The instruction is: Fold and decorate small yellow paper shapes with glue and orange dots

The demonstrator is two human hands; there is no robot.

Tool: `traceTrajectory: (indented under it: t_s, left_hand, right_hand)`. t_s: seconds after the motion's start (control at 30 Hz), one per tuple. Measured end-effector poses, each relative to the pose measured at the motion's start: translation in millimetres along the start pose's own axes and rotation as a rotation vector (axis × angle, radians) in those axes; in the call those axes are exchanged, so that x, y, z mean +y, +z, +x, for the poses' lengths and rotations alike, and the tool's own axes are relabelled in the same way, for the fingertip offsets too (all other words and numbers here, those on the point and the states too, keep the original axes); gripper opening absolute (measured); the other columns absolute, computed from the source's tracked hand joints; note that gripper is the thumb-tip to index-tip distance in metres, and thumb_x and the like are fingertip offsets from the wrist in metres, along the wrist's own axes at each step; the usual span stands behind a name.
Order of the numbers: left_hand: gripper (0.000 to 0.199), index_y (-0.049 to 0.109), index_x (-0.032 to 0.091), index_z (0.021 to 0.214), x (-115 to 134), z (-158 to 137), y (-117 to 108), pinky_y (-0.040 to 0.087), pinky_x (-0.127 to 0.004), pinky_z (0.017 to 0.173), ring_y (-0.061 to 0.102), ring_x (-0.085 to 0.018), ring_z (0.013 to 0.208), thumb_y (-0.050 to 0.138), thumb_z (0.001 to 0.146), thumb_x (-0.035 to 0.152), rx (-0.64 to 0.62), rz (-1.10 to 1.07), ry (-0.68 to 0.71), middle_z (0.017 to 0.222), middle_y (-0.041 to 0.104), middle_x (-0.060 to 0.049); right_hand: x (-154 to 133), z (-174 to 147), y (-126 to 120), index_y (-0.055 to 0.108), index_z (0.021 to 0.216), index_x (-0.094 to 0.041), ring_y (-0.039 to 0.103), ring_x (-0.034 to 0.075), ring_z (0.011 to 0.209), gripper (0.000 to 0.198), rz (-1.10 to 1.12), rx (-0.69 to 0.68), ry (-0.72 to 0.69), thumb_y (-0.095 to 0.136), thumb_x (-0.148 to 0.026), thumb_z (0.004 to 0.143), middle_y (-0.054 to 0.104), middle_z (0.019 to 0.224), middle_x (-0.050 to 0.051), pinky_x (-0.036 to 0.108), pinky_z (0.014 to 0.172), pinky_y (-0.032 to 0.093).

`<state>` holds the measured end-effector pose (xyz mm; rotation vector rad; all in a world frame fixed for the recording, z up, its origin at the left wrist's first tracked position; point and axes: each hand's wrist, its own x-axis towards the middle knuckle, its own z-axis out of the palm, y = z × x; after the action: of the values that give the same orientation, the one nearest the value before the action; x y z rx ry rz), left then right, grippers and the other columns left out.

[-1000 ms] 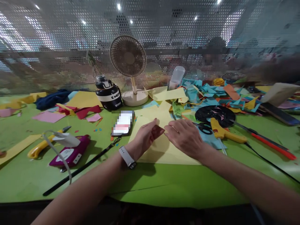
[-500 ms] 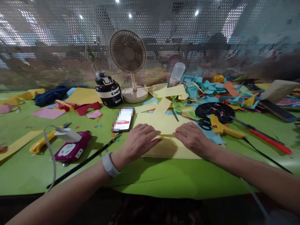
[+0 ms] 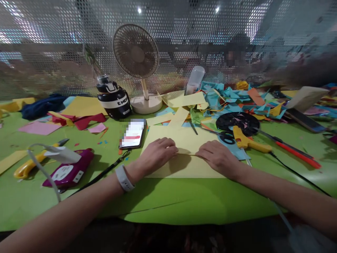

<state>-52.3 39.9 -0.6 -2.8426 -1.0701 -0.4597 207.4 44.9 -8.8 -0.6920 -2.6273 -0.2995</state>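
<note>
A pale yellow sheet of paper (image 3: 188, 169) lies in front of me on the green table, with a raised edge or fold running across it between my hands. My left hand (image 3: 159, 154), with a light wristband on its wrist, pinches this edge at the left between curled fingers and thumb. At the right, my right hand (image 3: 218, 158) grips the same edge, its fingers pressed together. Both palms face down, and the hands partly hide the sheet. Scissors (image 3: 226, 137) with black handles and a yellow glue gun (image 3: 244, 141) lie beyond my right hand.
Left of the paper are a lit phone (image 3: 133, 133), a purple power strip (image 3: 75, 170) with a white plug, and a yellow-handled tool (image 3: 31, 163). Behind stand a black bottle (image 3: 114, 100), a fan (image 3: 137, 54) and a heap of paper scraps (image 3: 226, 100). A red-edged tool (image 3: 297, 153) lies right.
My left fingers have curled in and closed on the paper's edge. The right hand keeps its hold, slightly lower. The view has turned a little to the right.
</note>
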Motion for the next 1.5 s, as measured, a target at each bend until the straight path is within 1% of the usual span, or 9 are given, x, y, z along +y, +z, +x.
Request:
traceTrajectory:
  t_s: [0.13, 0.3, 0.5, 0.7, 0.9, 1.07, 1.3, 1.4, 1.5]
  left_hand:
    - [0.022, 0.063, 0.014, 0.094, -2.6, 4.2, -0.6, 0.046, -0.033, 0.072, 0.056, -0.019, 0.081, 0.042, 0.096, 0.020, -0.060, 0.056, 0.102, 0.090, 0.064, -0.008]
    - [0.017, 0.060, 0.013, 0.099, -4.0, 5.5, -3.7, 0.045, -0.032, 0.072, 0.054, -0.019, 0.081, 0.044, 0.095, 0.016, -0.111, 0.118, 0.164, 0.093, 0.063, -0.008]
    - [0.017, 0.058, 0.011, 0.100, -4.2, 7.1, -4.1, 0.044, -0.033, 0.072, 0.053, -0.020, 0.080, 0.042, 0.095, 0.013, -0.119, 0.211, 0.238, 0.092, 0.062, -0.008]
    - [0.017, 0.058, 0.012, 0.094, -1.0, 9.7, -7.7, 0.042, -0.032, 0.070, 0.051, -0.019, 0.076, 0.041, 0.095, 0.011, -0.122, 0.220, 0.232, 0.087, 0.060, -0.008]
    - [0.026, 0.058, 0.014, 0.088, -1.9, 14.7, -3.9, 0.042, -0.030, 0.065, 0.052, -0.017, 0.072, 0.037, 0.099, 0.026, -0.086, 0.131, 0.189, 0.082, 0.061, -0.006]
    - [0.018, 0.058, 0.015, 0.098, -8.3, 17.5, 2.5, 0.044, -0.031, 0.069, 0.055, -0.019, 0.080, 0.041, 0.097, 0.022, -0.037, 0.132, 0.211, 0.091, 0.063, -0.007]
    - [0.020, 0.058, 0.012, 0.094, -0.3, 5.5, -9.1, 0.044, -0.032, 0.064, 0.052, -0.018, 0.071, 0.038, 0.095, 0.010, -0.076, 0.219, 0.300, 0.082, 0.062, -0.008]
    - [0.019, 0.059, 0.012, 0.089, 8.0, -0.3, -12.3, 0.043, -0.032, 0.062, 0.052, -0.018, 0.069, 0.040, 0.094, 0.011, -0.098, 0.226, 0.264, 0.081, 0.062, -0.007]
    - [0.019, 0.060, 0.013, 0.088, 11.6, -2.3, -10.8, 0.043, -0.032, 0.063, 0.053, -0.018, 0.070, 0.042, 0.094, 0.014, -0.093, 0.159, 0.180, 0.082, 0.062, -0.007]
  right_hand:
    - [0.7, -0.7, 1.3, 0.068, 0.091, -0.011, 0.051, 0.019, 0.077, 0.024, 0.011, 0.025, -0.016, 0.044, -0.011, 0.093, 0.064, 0.081, 0.008, 0.032, 0.072, 0.036]
    - [1.7, -1.0, 2.0, 0.068, 0.091, -0.011, 0.051, 0.019, 0.077, 0.022, 0.018, 0.052, -0.015, 0.046, -0.011, 0.093, 0.064, 0.080, 0.007, 0.032, 0.076, 0.036]
    - [1.8, -0.3, 2.1, 0.068, 0.090, -0.012, 0.052, 0.018, 0.077, 0.020, 0.015, 0.063, 0.001, 0.048, -0.011, 0.092, 0.065, 0.079, 0.007, 0.032, 0.078, 0.036]
    - [-2.1, 3.9, -3.4, 0.068, 0.086, -0.013, 0.053, 0.019, 0.078, 0.018, 0.008, -0.027, 0.074, 0.052, -0.019, 0.092, 0.065, 0.080, 0.006, 0.032, 0.077, 0.033]
    - [-7.4, 12.4, -4.5, 0.067, 0.087, -0.013, 0.052, 0.019, 0.076, 0.018, -0.062, -0.137, 0.119, 0.050, -0.014, 0.091, 0.063, 0.080, 0.007, 0.033, 0.073, 0.030]
    - [-6.7, 12.5, -1.2, 0.066, 0.087, -0.012, 0.049, 0.019, 0.077, 0.021, -0.041, -0.085, 0.077, 0.046, -0.011, 0.092, 0.063, 0.081, 0.007, 0.031, 0.074, 0.032]
    - [-4.0, 9.1, -1.0, 0.068, 0.090, -0.013, 0.050, 0.019, 0.082, 0.025, -0.038, -0.021, -0.035, 0.044, -0.007, 0.092, 0.065, 0.082, 0.007, 0.034, 0.086, 0.033]
    - [-5.7, 9.1, -3.1, 0.069, 0.090, -0.015, 0.050, 0.019, 0.081, 0.025, -0.056, -0.013, -0.052, 0.044, -0.008, 0.091, 0.065, 0.084, 0.008, 0.034, 0.081, 0.033]
    - [-8.6, 10.9, -3.7, 0.069, 0.088, -0.016, 0.050, 0.019, 0.078, 0.020, -0.021, -0.049, 0.021, 0.050, -0.018, 0.092, 0.064, 0.083, 0.007, 0.032, 0.073, 0.032]
